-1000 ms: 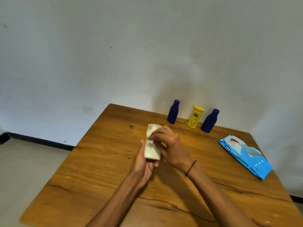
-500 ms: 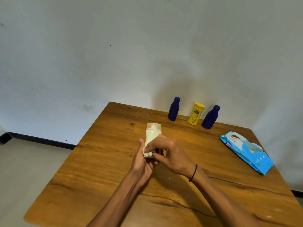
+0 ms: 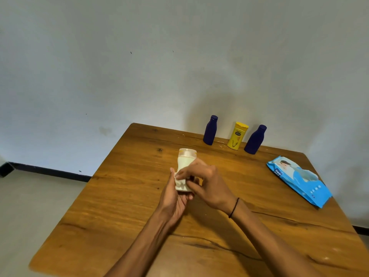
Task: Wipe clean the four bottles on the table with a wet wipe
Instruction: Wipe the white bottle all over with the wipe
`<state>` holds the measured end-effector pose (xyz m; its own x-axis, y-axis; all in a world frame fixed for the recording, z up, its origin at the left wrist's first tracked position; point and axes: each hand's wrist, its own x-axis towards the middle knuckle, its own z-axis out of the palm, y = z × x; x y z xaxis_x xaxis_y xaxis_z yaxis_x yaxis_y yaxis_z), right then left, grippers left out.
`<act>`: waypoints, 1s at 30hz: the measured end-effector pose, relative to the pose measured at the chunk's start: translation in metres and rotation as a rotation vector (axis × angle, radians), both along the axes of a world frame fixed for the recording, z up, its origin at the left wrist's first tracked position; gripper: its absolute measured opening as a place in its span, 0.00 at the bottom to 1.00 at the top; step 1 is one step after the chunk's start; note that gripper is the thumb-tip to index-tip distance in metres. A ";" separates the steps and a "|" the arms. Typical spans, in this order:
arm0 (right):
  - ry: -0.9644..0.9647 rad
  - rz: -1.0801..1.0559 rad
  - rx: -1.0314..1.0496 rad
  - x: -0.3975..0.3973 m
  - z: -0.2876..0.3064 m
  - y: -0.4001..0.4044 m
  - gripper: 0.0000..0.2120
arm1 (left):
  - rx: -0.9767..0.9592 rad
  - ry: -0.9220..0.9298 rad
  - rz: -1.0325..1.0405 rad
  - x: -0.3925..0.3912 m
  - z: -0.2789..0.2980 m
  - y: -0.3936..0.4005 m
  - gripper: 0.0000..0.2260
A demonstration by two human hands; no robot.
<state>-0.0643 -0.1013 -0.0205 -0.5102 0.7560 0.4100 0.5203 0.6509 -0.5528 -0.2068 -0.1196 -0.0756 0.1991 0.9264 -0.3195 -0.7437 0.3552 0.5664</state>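
Pale grey wall (image 3: pixel 139 66) fills the upper half of the view, with a dark skirting strip (image 3: pixel 50 172) running along its foot and a light floor (image 3: pixel 30 216) to the left. Below it sits a wooden counter (image 3: pixel 123 196) with strong grain and a few dark cracks near the front edge.

Over the middle of the counter, the left hand (image 3: pixel 173 202) has its grip clenched around the lower part of a cream bottle (image 3: pixel 185 162), which stands roughly upright with its pale, translucent cap on top. The right hand (image 3: pixel 207 182), a thin dark band (image 3: pixel 233 207) on its wrist, has its grip pinched on a white wet wipe (image 3: pixel 180 183), which it presses against the bottle's lower body, thumb below and fingers across the front. The wipe looks bunched and covers the bottom of the bottle, so the base cannot be seen.

Along the far edge, close to the wall, three more bottles stand upright in a row: a dark blue bottle (image 3: pixel 210 130) on the left, a yellow bottle (image 3: pixel 237 135) in the middle, and a second dark blue bottle (image 3: pixel 255 139) on the right. They stand near one another without touching.

On the right side of the counter lies a blue wet wipe pack (image 3: pixel 299 180), flat and angled toward the right edge, well apart from both hands.
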 end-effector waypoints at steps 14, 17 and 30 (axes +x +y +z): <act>0.113 -0.181 0.241 -0.001 0.008 0.035 0.13 | 0.064 0.031 -0.076 0.001 0.011 -0.001 0.25; 0.277 -0.324 0.204 -0.008 0.007 0.034 0.12 | 0.076 0.060 -0.080 0.000 0.013 -0.002 0.25; 0.207 -0.105 0.020 0.015 -0.016 -0.006 0.14 | 0.042 0.133 0.027 0.000 0.020 0.000 0.26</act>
